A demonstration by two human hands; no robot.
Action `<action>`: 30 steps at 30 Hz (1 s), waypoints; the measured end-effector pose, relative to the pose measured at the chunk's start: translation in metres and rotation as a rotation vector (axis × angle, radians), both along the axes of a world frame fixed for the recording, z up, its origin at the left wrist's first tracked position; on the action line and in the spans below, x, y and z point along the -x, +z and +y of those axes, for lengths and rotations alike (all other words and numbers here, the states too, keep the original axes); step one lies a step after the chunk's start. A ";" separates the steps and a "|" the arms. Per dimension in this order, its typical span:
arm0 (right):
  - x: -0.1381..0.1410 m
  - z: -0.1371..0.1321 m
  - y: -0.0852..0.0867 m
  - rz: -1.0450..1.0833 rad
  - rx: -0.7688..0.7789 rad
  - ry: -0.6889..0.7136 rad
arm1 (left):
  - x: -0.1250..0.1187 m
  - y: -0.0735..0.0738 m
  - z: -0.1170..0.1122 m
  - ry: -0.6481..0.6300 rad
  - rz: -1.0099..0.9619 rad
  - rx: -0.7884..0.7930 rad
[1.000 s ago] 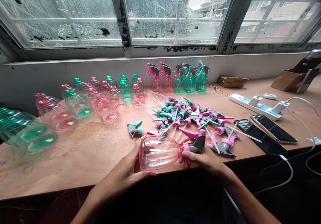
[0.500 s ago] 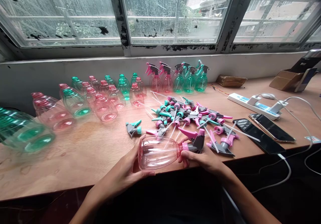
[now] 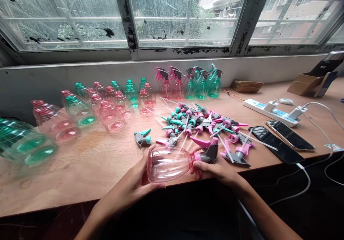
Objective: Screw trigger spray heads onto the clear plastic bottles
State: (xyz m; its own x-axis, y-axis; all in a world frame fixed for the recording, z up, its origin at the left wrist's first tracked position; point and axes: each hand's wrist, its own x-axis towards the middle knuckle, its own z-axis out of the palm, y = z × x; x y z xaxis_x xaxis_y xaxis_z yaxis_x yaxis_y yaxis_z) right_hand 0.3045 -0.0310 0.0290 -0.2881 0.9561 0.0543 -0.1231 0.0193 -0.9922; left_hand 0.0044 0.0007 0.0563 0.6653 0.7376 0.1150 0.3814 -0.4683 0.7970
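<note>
A clear pink spray bottle (image 3: 169, 164) lies sideways between my hands over the table's front edge, its base to the left. My left hand (image 3: 143, 177) is closed around the base end. At the neck, my right hand (image 3: 205, 168) grips the pink collar, where a grey and pink trigger sprayer (image 3: 211, 150) sits on the bottle. Just beyond lies a heap of loose trigger sprayers (image 3: 199, 121) in pink, teal and grey, with thin white tubes. One grey and teal sprayer head (image 3: 142, 138) lies apart, left of the heap.
Several open pink bottles (image 3: 111, 116) and green bottles (image 3: 80, 111) stand at the left. Bottles with sprayers fitted (image 3: 190, 85) line the back wall. At the right are two phones (image 3: 290, 135), a power strip (image 3: 271, 112) with cables, and a cardboard box (image 3: 303, 84).
Both hands keep the same hold on the pink spray bottle. The whole view has shifted very slightly; nothing on the table has visibly moved.
</note>
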 end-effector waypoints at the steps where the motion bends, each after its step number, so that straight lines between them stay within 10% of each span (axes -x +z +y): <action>1: 0.000 0.000 0.000 -0.002 0.001 -0.001 | 0.000 0.000 0.000 0.005 0.002 0.000; 30: -0.001 -0.001 0.002 -0.068 0.016 -0.002 | 0.007 -0.011 0.004 -0.021 0.033 -0.042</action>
